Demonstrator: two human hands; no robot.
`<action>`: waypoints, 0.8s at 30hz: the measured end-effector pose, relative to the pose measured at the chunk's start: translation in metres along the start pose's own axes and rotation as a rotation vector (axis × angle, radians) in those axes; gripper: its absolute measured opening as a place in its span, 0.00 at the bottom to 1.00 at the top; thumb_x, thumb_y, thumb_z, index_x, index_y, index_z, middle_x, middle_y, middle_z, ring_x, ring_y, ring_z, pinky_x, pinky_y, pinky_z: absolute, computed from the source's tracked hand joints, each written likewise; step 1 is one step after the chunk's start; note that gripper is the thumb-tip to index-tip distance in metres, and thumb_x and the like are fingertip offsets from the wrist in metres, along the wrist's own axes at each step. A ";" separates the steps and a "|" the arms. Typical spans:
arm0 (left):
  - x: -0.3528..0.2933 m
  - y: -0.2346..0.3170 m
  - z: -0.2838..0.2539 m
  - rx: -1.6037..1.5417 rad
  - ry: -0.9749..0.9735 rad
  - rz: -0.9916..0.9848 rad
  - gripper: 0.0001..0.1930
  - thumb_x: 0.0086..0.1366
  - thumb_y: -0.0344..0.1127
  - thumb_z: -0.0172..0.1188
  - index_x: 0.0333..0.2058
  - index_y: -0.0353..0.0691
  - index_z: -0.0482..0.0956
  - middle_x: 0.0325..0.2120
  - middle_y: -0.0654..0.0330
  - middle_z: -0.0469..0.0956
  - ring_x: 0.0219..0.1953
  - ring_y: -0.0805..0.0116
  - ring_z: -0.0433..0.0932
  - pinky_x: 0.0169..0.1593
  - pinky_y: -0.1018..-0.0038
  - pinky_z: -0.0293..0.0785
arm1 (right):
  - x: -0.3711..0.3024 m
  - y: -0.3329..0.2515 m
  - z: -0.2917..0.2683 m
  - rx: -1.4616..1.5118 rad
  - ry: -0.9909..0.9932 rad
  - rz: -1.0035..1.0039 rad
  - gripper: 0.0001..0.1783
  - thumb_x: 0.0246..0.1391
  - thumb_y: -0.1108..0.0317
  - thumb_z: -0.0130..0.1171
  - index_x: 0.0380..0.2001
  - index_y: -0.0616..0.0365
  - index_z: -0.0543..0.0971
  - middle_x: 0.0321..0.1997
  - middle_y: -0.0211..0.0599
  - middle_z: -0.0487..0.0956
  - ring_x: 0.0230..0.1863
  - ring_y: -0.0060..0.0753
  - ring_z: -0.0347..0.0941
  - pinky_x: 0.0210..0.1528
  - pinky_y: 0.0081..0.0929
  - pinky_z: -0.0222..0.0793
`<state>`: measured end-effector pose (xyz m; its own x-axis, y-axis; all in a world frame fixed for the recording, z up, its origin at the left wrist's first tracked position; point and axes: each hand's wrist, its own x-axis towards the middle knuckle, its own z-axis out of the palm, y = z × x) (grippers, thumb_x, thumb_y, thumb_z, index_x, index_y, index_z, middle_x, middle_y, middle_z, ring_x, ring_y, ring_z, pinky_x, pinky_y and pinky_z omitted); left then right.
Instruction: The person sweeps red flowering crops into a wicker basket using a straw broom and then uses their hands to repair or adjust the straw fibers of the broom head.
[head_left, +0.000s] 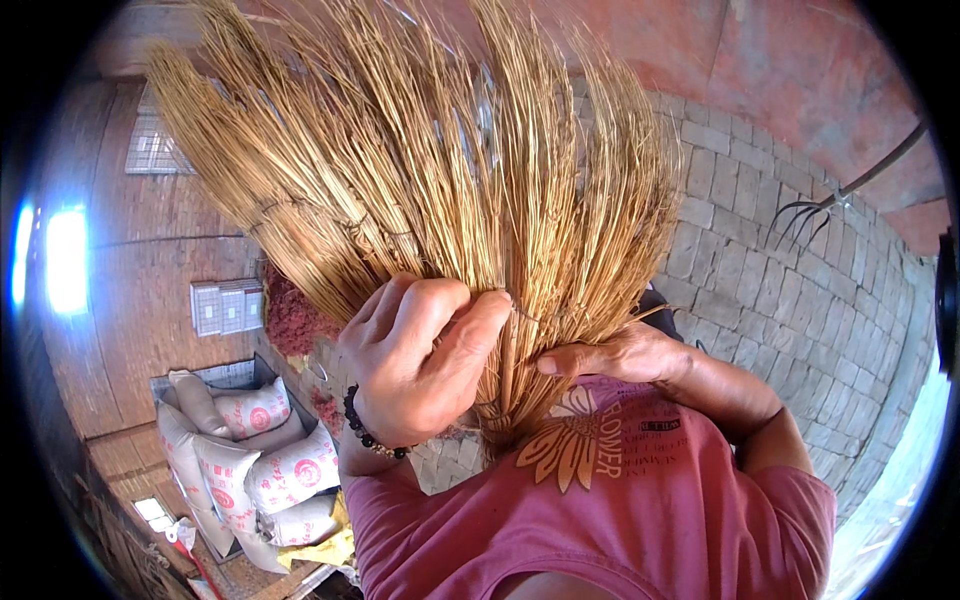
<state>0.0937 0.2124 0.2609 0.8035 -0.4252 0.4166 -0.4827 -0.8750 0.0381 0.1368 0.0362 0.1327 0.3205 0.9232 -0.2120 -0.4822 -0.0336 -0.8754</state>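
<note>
A wide straw broom head (540,190) fans out in front of my chest, its golden bristles pointing away from me. The stems narrow to a bound base near my shirt. My left hand (425,345), with a dark bead bracelet (365,425) at its wrist, presses on the front of the stems. Its thumb and fingertips are pinched together at the middle; what lies between them is too small to tell. Thin dark binding strands cross the straw near there and farther left. My right hand (625,355) grips the broom's lower right side, thumb in front, fingers hidden behind.
Stacked white sacks with red print (290,470) lie at the lower left, beside a reddish heap (295,315). A pronged fork tool (815,207) rests at the right on the grey brick floor (740,270). A reddish wall (790,70) stands beyond.
</note>
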 end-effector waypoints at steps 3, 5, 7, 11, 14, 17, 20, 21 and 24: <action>0.002 -0.004 0.003 -0.006 0.000 0.021 0.15 0.41 0.25 0.64 0.33 0.42 0.80 0.23 0.63 0.68 0.20 0.68 0.69 0.22 0.74 0.66 | 0.001 -0.003 -0.001 -0.022 0.007 -0.072 0.22 0.52 0.55 0.59 0.46 0.57 0.76 0.48 0.37 0.77 0.49 0.30 0.71 0.54 0.26 0.64; 0.003 -0.006 0.006 0.003 0.001 0.031 0.15 0.41 0.25 0.64 0.33 0.43 0.81 0.23 0.64 0.68 0.20 0.69 0.69 0.21 0.75 0.66 | 0.001 -0.006 -0.002 -0.021 0.013 -0.036 0.22 0.52 0.55 0.59 0.46 0.57 0.76 0.47 0.37 0.77 0.49 0.30 0.71 0.53 0.26 0.64; 0.005 -0.007 0.007 0.023 -0.008 0.039 0.15 0.41 0.25 0.64 0.32 0.43 0.81 0.23 0.64 0.68 0.20 0.69 0.69 0.21 0.75 0.65 | 0.002 -0.005 -0.002 0.017 0.022 -0.025 0.22 0.52 0.56 0.59 0.46 0.58 0.76 0.47 0.37 0.77 0.49 0.30 0.71 0.53 0.26 0.64; -0.001 -0.010 0.018 -0.040 0.101 -0.056 0.14 0.41 0.24 0.64 0.31 0.43 0.81 0.22 0.64 0.68 0.19 0.69 0.68 0.21 0.75 0.64 | 0.005 0.003 0.002 0.147 0.045 -0.027 0.21 0.52 0.59 0.60 0.46 0.60 0.76 0.47 0.38 0.77 0.49 0.30 0.71 0.54 0.26 0.64; -0.014 -0.011 0.031 -0.124 0.222 -0.171 0.14 0.41 0.22 0.63 0.31 0.40 0.81 0.22 0.64 0.70 0.19 0.69 0.69 0.22 0.75 0.64 | 0.004 -0.005 0.004 0.217 0.018 0.019 0.21 0.52 0.62 0.60 0.47 0.62 0.75 0.47 0.38 0.77 0.49 0.30 0.71 0.54 0.26 0.64; -0.022 -0.010 0.046 -0.234 0.341 -0.280 0.13 0.41 0.21 0.62 0.30 0.39 0.82 0.22 0.62 0.72 0.20 0.68 0.70 0.23 0.74 0.64 | 0.002 -0.004 0.002 0.244 0.038 0.023 0.19 0.53 0.67 0.59 0.47 0.63 0.74 0.46 0.38 0.77 0.48 0.30 0.71 0.53 0.27 0.65; -0.026 -0.011 0.066 -0.318 0.350 -0.379 0.10 0.46 0.20 0.61 0.30 0.36 0.80 0.23 0.60 0.74 0.24 0.66 0.73 0.25 0.73 0.67 | 0.001 0.010 -0.001 0.350 0.095 0.000 0.19 0.52 0.70 0.58 0.48 0.65 0.73 0.46 0.38 0.77 0.47 0.31 0.71 0.51 0.27 0.66; -0.029 -0.012 0.071 -0.345 0.347 -0.391 0.10 0.47 0.20 0.61 0.30 0.36 0.80 0.23 0.60 0.74 0.24 0.65 0.73 0.25 0.72 0.67 | -0.001 0.014 -0.002 0.334 0.101 0.016 0.19 0.52 0.70 0.58 0.48 0.65 0.73 0.46 0.38 0.77 0.47 0.31 0.71 0.51 0.27 0.67; -0.034 -0.011 0.080 -0.388 0.343 -0.414 0.08 0.49 0.21 0.61 0.31 0.36 0.80 0.23 0.59 0.73 0.25 0.64 0.72 0.26 0.71 0.68 | -0.006 0.020 -0.005 0.302 0.134 0.068 0.20 0.51 0.72 0.59 0.48 0.64 0.73 0.46 0.37 0.77 0.47 0.30 0.71 0.51 0.27 0.67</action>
<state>0.0997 0.2176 0.1737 0.8240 0.0829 0.5605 -0.2997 -0.7757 0.5554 0.1297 0.0283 0.1138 0.3741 0.8636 -0.3380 -0.7195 0.0403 -0.6933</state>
